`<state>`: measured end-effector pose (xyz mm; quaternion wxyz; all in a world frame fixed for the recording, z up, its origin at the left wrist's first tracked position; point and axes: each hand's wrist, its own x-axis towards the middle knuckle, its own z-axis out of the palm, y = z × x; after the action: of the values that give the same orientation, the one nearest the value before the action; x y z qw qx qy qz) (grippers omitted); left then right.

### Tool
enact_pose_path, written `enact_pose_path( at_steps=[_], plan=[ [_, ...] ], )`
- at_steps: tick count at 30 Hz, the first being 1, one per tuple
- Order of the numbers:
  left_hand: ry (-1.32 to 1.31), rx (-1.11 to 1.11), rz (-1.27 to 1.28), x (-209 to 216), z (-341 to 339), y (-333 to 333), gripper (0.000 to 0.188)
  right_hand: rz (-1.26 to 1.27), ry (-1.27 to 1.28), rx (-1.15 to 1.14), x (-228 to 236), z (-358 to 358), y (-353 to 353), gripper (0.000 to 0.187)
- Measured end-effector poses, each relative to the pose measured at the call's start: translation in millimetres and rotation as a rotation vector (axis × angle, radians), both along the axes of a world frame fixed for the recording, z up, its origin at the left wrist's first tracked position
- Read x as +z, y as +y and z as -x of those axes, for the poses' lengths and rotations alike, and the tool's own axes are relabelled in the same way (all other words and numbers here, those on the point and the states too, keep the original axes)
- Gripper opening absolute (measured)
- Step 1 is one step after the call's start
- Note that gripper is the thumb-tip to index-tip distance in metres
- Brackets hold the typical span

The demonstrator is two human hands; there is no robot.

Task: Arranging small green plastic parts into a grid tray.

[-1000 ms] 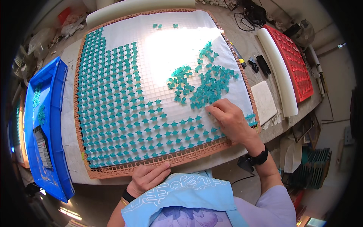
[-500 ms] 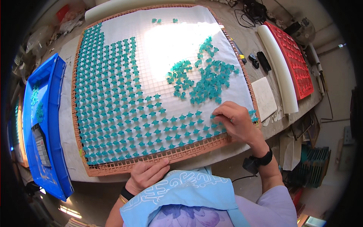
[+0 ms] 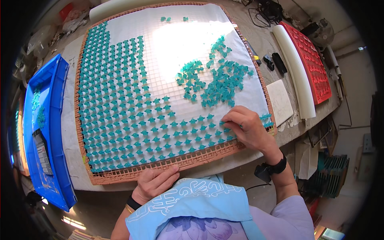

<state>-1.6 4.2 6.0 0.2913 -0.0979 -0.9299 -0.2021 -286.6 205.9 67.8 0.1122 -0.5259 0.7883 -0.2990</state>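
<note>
Small teal turtle-shaped pieces (image 3: 132, 124) stand in neat rows on a white sheet (image 3: 130, 22) laid over a brown lattice tray (image 3: 184, 162). At the near right of the tray, my right hand (image 3: 250, 130) is closed in a pinch on a teal piece (image 3: 223, 123), at the end of a row. The fingertips partly cover that piece. A loose pile of teal pieces (image 3: 224, 82) lies just beyond this hand. My left hand (image 3: 156, 184) rests against the tray's near edge, its fingers loosely stretched and holding nothing.
A blue bin (image 3: 60, 160) on the left holds some teal bits and a calculator (image 3: 42, 152). To the right are a white tile (image 3: 280, 102), a pale roll (image 3: 294, 72) and a red tray (image 3: 310, 60). Several dark tools (image 3: 279, 64) lie near the tray's right edge.
The view has shifted slightly. My right hand stays at nearly the same spot with its pinch kept up. My left hand has barely moved.
</note>
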Motion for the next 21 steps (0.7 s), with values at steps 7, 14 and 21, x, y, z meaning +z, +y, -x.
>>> enact_pose_path(
  at_steps=[7, 14, 21],
  plan=[
    [0.018, -0.006, 0.007, -1.8, 0.5, -0.1, 0.021, 0.018, -0.021, -0.143, 10.5, 9.4, -1.2, 0.016],
    [0.019, -0.009, 0.004, 0.0, 1.7, -0.6, 0.02, -0.046, 0.229, -0.198, -4.5, 21.7, -3.8, 0.017],
    [0.02, -0.013, 0.003, 0.1, 1.2, -0.1, 0.02, -0.001, 0.224, -0.12, -3.1, 20.7, -2.7, 0.018]
  ],
)
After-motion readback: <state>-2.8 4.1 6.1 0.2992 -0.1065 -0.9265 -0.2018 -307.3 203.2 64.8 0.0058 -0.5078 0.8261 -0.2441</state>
